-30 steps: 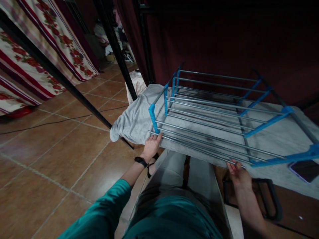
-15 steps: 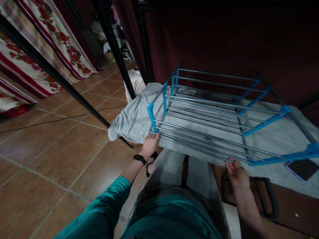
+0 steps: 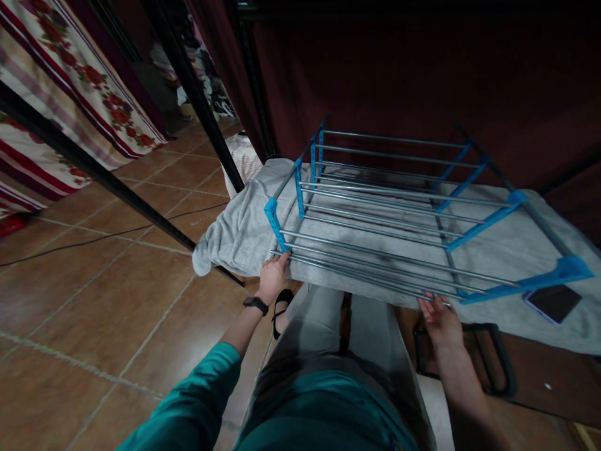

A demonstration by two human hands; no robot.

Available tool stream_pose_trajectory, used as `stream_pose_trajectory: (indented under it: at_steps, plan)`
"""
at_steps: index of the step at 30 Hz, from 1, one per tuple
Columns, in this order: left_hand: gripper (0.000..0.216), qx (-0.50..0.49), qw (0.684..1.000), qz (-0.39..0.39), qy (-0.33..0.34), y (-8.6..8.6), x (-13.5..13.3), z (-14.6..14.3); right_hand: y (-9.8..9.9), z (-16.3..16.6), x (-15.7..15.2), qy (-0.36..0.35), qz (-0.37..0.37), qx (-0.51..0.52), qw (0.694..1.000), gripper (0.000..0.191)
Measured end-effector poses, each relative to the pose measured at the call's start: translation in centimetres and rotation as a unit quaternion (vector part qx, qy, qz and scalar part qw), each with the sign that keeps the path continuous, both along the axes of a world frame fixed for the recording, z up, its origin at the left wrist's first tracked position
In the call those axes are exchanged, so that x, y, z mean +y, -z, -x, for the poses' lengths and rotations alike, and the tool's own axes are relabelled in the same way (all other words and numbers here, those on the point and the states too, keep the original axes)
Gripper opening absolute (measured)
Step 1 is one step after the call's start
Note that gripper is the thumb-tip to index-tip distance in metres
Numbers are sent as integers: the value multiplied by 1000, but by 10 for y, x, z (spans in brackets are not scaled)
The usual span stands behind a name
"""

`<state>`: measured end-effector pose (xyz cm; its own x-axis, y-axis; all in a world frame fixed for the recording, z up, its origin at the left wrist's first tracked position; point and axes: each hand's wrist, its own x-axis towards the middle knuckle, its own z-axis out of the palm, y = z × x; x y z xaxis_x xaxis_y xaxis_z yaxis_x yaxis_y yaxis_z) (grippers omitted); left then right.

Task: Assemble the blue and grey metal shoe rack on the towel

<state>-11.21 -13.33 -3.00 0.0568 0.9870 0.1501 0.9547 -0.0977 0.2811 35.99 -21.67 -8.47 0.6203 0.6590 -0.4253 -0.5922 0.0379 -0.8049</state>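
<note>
A rack of thin metal tubes with blue plastic side pieces point(image 3: 479, 230) lies on a grey cloth-covered surface in front of me. Along its near edge runs a thin metal rod point(image 3: 357, 277). Closed around the rod's left end is my left hand point(image 3: 273, 275), close to the rack's front-left blue corner. My right hand point(image 3: 441, 322) pinches the same rod near its right end, palm turned up, beside the lower right blue bar. From here I cannot tell whether the rod's ends touch the blue pieces.
The grey cloth point(image 3: 241, 216) hangs over the left end of the surface. A phone point(image 3: 553, 303) lies on it at right. Black metal poles point(image 3: 195, 94) slant at left. Below right is a black frame point(image 3: 502, 360). A cable point(image 3: 117, 233) crosses the tiled floor point(image 3: 117, 300).
The view has shifted a little, so the rack and surface appear slightly further left. Both hands keep their hold on the rod.
</note>
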Motion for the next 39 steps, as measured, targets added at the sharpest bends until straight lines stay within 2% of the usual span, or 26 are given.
stream_pose_trajectory:
  at_steps: [4, 7, 14, 22, 25, 30, 35, 39]
  plan:
    - [39, -130, 991, -13, -39, 12, 1, 2, -1, 2, -1, 0, -3, -3, 1000, 20]
    - [35, -237, 970, -8, -55, 18, 3, 5, -2, 3, -2, -4, -12, -8, 1000, 21]
    - [24, -430, 889, -6, -160, 24, 19, 13, -8, 8, -2, -7, -10, -4, 1000, 22]
    - [37, -527, 795, 32, -297, 15, 36, 14, -12, 9, 0, -3, -4, 8, 1000, 23]
    - [29, -549, 778, 42, -302, 11, 37, 17, -14, 10, -1, -1, -6, 7, 1000, 23]
    - [12, -574, 768, 52, -279, 10, 35, 20, -17, 13, 0, 3, -16, -3, 1000, 22]
    - [15, -627, 727, 31, -280, 14, 35, 17, -16, 7, 2, 26, -6, -22, 999, 14]
    - [16, -633, 725, 33, -270, 17, 36, 14, -11, -2, 0, 35, -5, -33, 999, 11]
